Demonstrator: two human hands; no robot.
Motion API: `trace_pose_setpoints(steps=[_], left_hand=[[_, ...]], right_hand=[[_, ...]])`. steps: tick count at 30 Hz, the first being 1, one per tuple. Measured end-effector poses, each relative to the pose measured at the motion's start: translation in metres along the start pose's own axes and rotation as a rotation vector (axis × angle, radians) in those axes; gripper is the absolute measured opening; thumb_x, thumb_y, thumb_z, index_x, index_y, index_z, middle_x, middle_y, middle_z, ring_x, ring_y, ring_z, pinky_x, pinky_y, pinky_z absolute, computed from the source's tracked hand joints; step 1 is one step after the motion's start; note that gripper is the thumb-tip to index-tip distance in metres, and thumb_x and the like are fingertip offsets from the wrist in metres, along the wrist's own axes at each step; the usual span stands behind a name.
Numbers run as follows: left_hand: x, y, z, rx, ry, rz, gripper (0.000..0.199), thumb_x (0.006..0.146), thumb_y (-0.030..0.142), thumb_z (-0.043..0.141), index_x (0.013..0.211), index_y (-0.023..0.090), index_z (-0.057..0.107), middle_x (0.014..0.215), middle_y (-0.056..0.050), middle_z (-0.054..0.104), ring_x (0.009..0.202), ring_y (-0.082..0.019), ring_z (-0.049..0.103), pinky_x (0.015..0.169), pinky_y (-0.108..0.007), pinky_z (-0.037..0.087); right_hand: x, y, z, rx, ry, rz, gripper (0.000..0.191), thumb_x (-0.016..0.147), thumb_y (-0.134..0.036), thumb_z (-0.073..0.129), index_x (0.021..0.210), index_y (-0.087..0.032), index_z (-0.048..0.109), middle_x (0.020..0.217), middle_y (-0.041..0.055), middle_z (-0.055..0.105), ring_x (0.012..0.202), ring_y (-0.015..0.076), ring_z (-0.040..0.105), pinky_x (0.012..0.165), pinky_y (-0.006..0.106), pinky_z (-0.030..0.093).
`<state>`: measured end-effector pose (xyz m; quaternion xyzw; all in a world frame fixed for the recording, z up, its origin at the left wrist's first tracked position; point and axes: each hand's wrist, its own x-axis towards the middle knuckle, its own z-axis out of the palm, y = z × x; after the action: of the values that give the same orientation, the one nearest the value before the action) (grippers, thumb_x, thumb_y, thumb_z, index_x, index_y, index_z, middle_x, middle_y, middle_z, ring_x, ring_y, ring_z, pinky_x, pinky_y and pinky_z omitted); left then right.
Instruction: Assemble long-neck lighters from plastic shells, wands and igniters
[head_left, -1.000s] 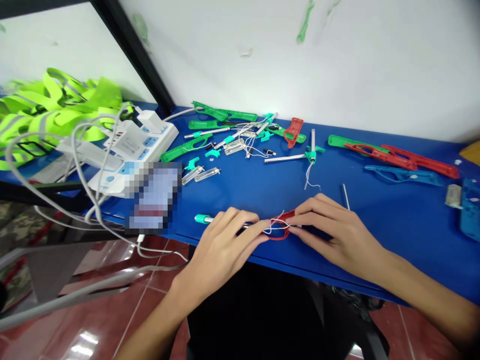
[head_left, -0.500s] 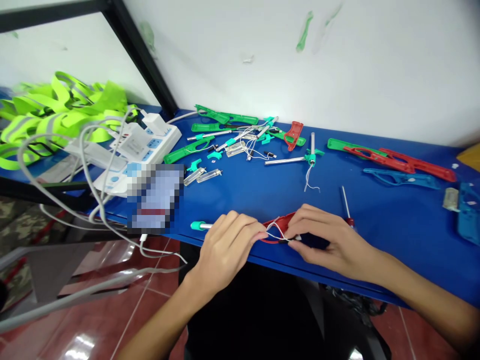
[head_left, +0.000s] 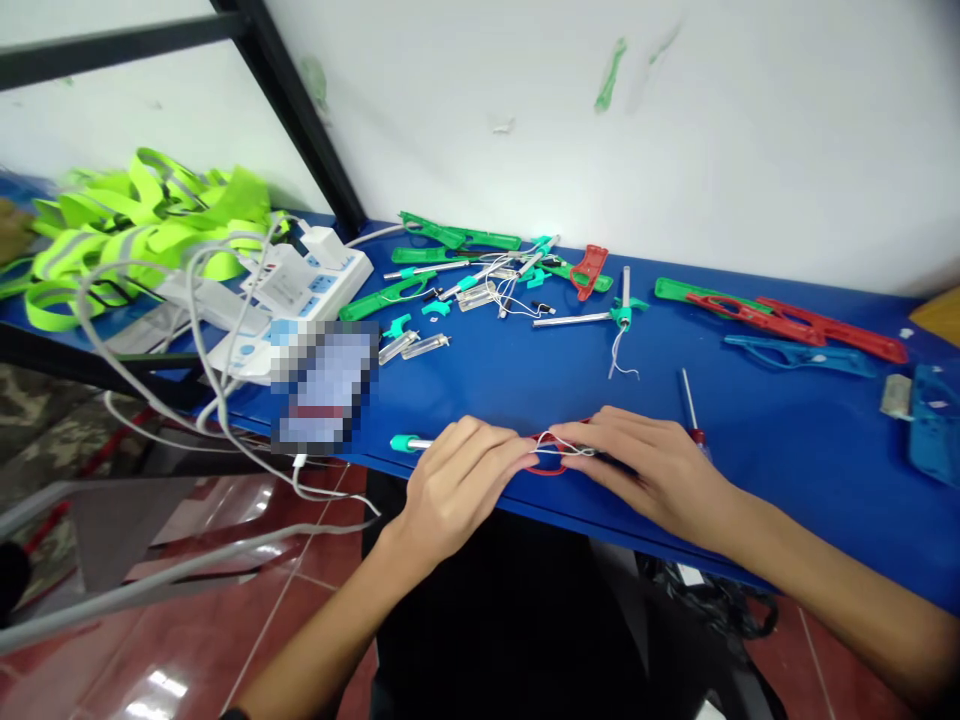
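Note:
A thin white wire (head_left: 568, 450) runs in a loop between my two hands, just over a red plastic casing (head_left: 549, 471) at the table's front edge. My left hand (head_left: 461, 480) is closed, pinching the wire's left part between thumb and fingers. From the other side, my right hand (head_left: 660, 465) pinches the wire too, with its fingers lying over the casing. Both hands hide most of the casing. A metal rod with a teal tip (head_left: 406, 443) sticks out to the left from behind my left hand.
Behind lie green casings (head_left: 382, 296), metal rods with teal parts, and wires. A screwdriver (head_left: 697, 437) rests right of my right hand. Red casings (head_left: 832, 330) and blue casings (head_left: 799, 356) lie farther right. At left are a phone (head_left: 326, 385), power strip (head_left: 330, 285) and yellow-green straps (head_left: 150, 240).
My right hand has flattened and its fingers have closed down lower over the casing and wire. The wire loop has become flatter. The view has shifted slightly.

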<state>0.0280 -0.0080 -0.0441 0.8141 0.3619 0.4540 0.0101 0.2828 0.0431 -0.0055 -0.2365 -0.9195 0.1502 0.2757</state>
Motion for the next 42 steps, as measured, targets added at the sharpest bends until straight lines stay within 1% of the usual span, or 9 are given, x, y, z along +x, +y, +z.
trace_pose_setpoints(steps=[10,15,21,24,27,31,34,38,42], left_hand=[[-0.003,-0.004,0.001,0.123,-0.036,0.004,0.029,0.106,0.008,0.066,0.134,0.016,0.067,0.105,-0.009,0.077,0.09,-0.02,0.066,0.078,-0.035,0.054],[-0.002,-0.002,0.0,0.171,-0.046,0.027,0.029,0.107,0.005,0.06,0.132,0.017,0.069,0.1,-0.008,0.073,0.085,-0.019,0.062,0.074,-0.033,0.051],[0.003,0.0,-0.004,0.088,-0.053,-0.006,0.022,0.108,0.019,0.067,0.128,0.017,0.072,0.104,-0.009,0.077,0.086,-0.02,0.065,0.075,-0.036,0.052],[0.004,-0.001,-0.006,-0.043,-0.022,-0.03,0.02,0.107,0.014,0.067,0.125,0.018,0.074,0.109,-0.008,0.081,0.091,-0.019,0.068,0.08,-0.037,0.055],[0.007,-0.001,-0.008,-0.139,-0.006,-0.106,0.019,0.105,0.013,0.07,0.121,0.021,0.078,0.112,-0.005,0.084,0.094,-0.019,0.072,0.084,-0.039,0.057],[0.009,-0.001,-0.007,-0.181,0.042,-0.163,0.017,0.104,0.017,0.074,0.117,0.024,0.081,0.105,-0.003,0.086,0.087,-0.018,0.073,0.081,-0.038,0.058],[0.009,-0.002,-0.007,-0.185,0.06,-0.15,0.023,0.104,0.017,0.075,0.125,0.024,0.08,0.101,-0.003,0.086,0.084,-0.017,0.071,0.079,-0.037,0.057],[0.007,-0.006,-0.007,-0.155,-0.007,-0.149,0.032,0.106,0.019,0.072,0.138,0.025,0.075,0.1,-0.003,0.084,0.086,-0.018,0.067,0.081,-0.036,0.055],[0.008,-0.006,-0.007,-0.117,-0.097,-0.171,0.029,0.109,0.023,0.068,0.137,0.022,0.075,0.098,-0.004,0.081,0.089,-0.019,0.061,0.08,-0.036,0.054]], right_hand=[[0.0,-0.002,-0.001,0.185,0.028,-0.037,0.02,0.112,-0.024,0.058,0.122,-0.02,0.075,0.1,0.0045,0.083,0.085,0.0123,0.075,0.08,0.024,0.059],[0.0,0.002,0.0,0.254,0.043,-0.098,0.019,0.11,-0.02,0.061,0.123,-0.019,0.076,0.103,0.0049,0.083,0.087,0.0132,0.072,0.083,0.028,0.058],[0.0,0.005,0.002,0.241,0.059,-0.068,0.024,0.108,-0.016,0.063,0.13,-0.019,0.074,0.107,0.0068,0.081,0.092,0.0151,0.072,0.085,0.03,0.059],[0.001,0.003,0.001,0.237,0.051,-0.03,0.028,0.109,-0.019,0.063,0.136,-0.022,0.072,0.108,0.0055,0.082,0.089,0.0143,0.071,0.084,0.029,0.059],[0.001,0.001,0.0,0.241,0.038,0.05,0.027,0.11,-0.025,0.063,0.135,-0.022,0.073,0.102,0.0042,0.081,0.084,0.0137,0.072,0.079,0.026,0.058],[0.002,0.0,0.001,0.275,0.018,0.097,0.024,0.111,-0.029,0.062,0.129,-0.024,0.077,0.107,0.0056,0.083,0.089,0.0154,0.075,0.081,0.027,0.06],[0.003,0.0,0.001,0.293,0.011,0.104,0.026,0.111,-0.029,0.062,0.131,-0.026,0.078,0.109,0.0052,0.084,0.091,0.0162,0.076,0.083,0.029,0.061],[0.004,-0.002,0.001,0.298,0.003,0.119,0.027,0.112,-0.028,0.059,0.132,-0.026,0.077,0.109,0.0047,0.083,0.089,0.0156,0.074,0.084,0.029,0.06],[0.002,-0.002,0.001,0.277,0.025,0.117,0.027,0.112,-0.025,0.057,0.133,-0.025,0.073,0.107,0.0044,0.081,0.089,0.0155,0.073,0.084,0.028,0.059]])
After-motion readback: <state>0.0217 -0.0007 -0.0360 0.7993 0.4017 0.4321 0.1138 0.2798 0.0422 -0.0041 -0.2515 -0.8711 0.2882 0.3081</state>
